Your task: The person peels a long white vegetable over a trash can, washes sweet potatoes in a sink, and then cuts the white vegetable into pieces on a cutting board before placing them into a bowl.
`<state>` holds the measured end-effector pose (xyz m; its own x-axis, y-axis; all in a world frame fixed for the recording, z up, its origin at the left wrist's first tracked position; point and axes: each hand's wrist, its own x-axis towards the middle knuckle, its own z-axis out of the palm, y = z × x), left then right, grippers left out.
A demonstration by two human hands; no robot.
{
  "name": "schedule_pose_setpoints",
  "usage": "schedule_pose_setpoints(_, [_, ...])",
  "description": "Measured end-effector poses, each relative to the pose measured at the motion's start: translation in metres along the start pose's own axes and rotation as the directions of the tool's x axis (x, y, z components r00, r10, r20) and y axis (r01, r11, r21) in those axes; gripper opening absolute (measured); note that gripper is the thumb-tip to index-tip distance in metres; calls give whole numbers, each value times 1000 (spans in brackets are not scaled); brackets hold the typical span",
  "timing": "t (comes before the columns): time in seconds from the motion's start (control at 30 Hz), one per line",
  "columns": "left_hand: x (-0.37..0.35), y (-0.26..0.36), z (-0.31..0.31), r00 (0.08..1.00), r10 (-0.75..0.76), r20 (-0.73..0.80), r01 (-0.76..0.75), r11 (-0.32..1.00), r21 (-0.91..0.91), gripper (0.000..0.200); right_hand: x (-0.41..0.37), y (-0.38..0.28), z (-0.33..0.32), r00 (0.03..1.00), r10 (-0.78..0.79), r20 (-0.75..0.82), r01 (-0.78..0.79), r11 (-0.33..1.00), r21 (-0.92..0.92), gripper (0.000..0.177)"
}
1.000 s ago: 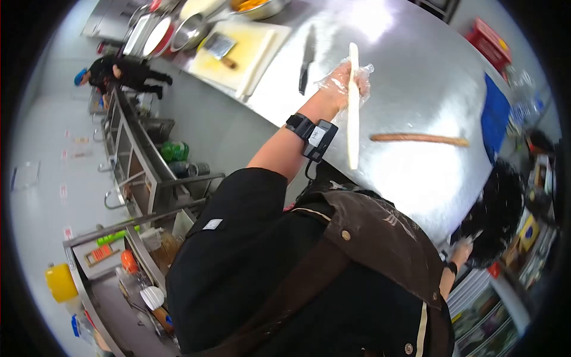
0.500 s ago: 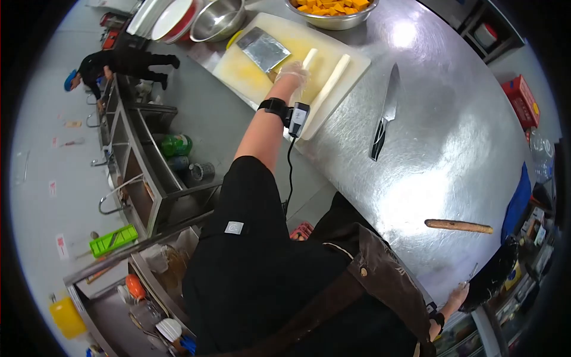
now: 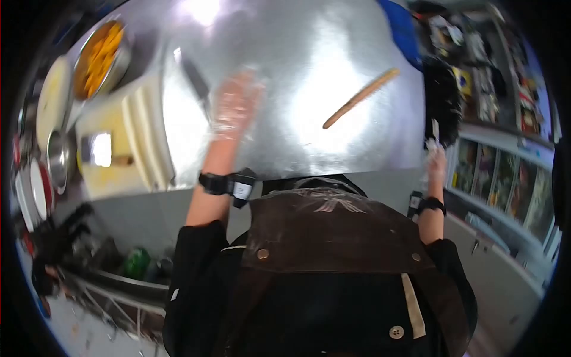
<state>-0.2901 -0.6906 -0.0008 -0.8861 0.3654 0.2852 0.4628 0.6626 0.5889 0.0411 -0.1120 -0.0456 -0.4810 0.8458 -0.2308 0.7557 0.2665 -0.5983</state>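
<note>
My left hand (image 3: 238, 104), in a clear plastic glove, hovers over the steel table, blurred, its fingers loosely stretched and nothing seen in them. Just left of it lies a kitchen knife (image 3: 194, 78) with a dark handle. To its right rests a long brown unpeeled root, like a yam (image 3: 360, 99). My right hand (image 3: 436, 162), also gloved, is closed around a slim pale tool, apparently a peeler (image 3: 435, 129), beside a black plastic bag (image 3: 441, 98) at the table's right edge. Peeled white yams (image 3: 143, 134) lie on the cutting board (image 3: 104, 181).
A cleaver (image 3: 101, 149) with a wooden handle lies on the board. Beyond stand a steel bowl (image 3: 124, 62) of cut orange pieces and another steel bowl (image 3: 59, 157). A blue cloth (image 3: 404, 33) hangs near the right edge. A co-worker (image 3: 44, 276) is at lower left.
My left hand has left the peeled yam on the board and swung right, past the knife. The view has turned toward the right. My right hand still holds the tool near the black bag.
</note>
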Motion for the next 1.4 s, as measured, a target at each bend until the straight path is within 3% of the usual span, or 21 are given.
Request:
schedule_pose_setpoints(0.03, [2, 40, 35, 991, 46, 126, -47, 999, 9, 42, -11, -20, -1, 824, -562, -73, 458, 736, -498, 34])
schedule_pose_setpoints(0.13, [3, 150, 86, 872, -77, 483, -2, 987, 162, 43, -66, -103, -11, 930, -365, -48, 325, 875, -360, 30])
schedule_pose_setpoints(0.2, [0, 180, 126, 852, -116, 511, 5, 977, 214, 43, -46, -74, -18, 928, -367, -58, 337, 897, -286, 30])
schedule_pose_setpoints(0.23, [0, 189, 149, 831, -161, 532, 22, 966, 257, 43, -27, -52, -22, 841, -537, -61, 488, 803, -342, 27])
schedule_pose_setpoints(0.27, [-5, 184, 178, 922, -6, 387, -100, 963, 252, 36, -7, -32, -23, 721, -691, -57, 620, 679, -394, 25])
schedule_pose_setpoints(0.37, [-9, 190, 221, 934, -52, 353, -3, 988, 152, 30, 37, -3, -28, 668, -743, 38, 727, 640, -250, 21])
schedule_pose_setpoints(0.43, [-6, 217, 227, 905, -43, 423, 58, 998, -22, 29, 79, 31, -17, 929, -354, 107, 324, 919, 225, 23])
schedule_pose_setpoints(0.47, [-7, 257, 211, 785, -224, 577, 485, 802, -348, 32, 88, 37, -13, 813, -574, 95, 541, 807, 237, 23])
schedule_pose_setpoints(0.5, [-18, 295, 202, 580, -286, 763, 808, 327, -491, 35, 80, 27, -29, 753, -646, 124, 615, 759, 215, 24])
schedule_pose_setpoints(0.53, [-28, 319, 201, 567, -277, 776, 814, 335, -475, 35, 71, 17, -45, 686, -712, 152, 684, 702, 200, 24])
schedule_pose_setpoints(0.6, [-30, 361, 208, 553, -92, 828, 833, 80, -547, 36, 55, -32, -72, 701, -643, 310, 596, 766, 240, 28])
schedule_pose_setpoints(0.7, [-35, 415, 225, 510, -139, 849, 860, 98, -501, 42, 39, -74, -109, 435, -720, 541, 665, 662, 346, 27])
schedule_pose_setpoints(0.73, [-40, 417, 234, 513, 36, 858, 858, -11, -513, 44, 41, -72, -111, 355, -715, 602, 718, 621, 314, 27])
schedule_pose_setpoints(0.9, [-52, 445, 270, 514, 156, 844, 854, 5, -521, 43, 42, -45, -139, 445, -547, 709, 798, 602, -36, 28])
schedule_pose_setpoints(0.97, [-69, 456, 273, 538, 80, 839, 842, -16, -539, 45, 66, -7, -125, 431, -754, 495, 838, 538, 91, 28])
schedule_pose_setpoints(1.0, [-71, 463, 276, 504, 63, 862, 861, -111, -496, 46, 84, -11, -127, 409, -692, 595, 808, 577, 116, 29])
schedule_pose_setpoints(1.03, [-70, 468, 281, 521, 44, 853, 851, -108, -514, 46, 104, -11, -122, 550, -580, 601, 766, 637, -86, 33])
schedule_pose_setpoints(1.1, [-73, 479, 294, 450, -20, 893, 893, 11, -450, 46, 144, -14, -130, 500, -628, 597, 803, 594, -48, 37])
schedule_pose_setpoints(1.3, [-67, 555, 357, 407, -253, 878, 911, 43, -410, 39, 350, 79, -81, 713, -167, 680, 630, 579, -518, 37])
schedule_pose_setpoints(1.33, [-69, 564, 370, 448, -254, 857, 884, -20, -468, 39, 358, 86, -83, 698, -162, 697, 637, 586, -501, 37])
schedule_pose_setpoints(1.4, [-65, 583, 389, 482, -321, 815, 855, -30, -518, 38, 369, 93, -104, 460, -406, 790, 861, 421, -285, 35])
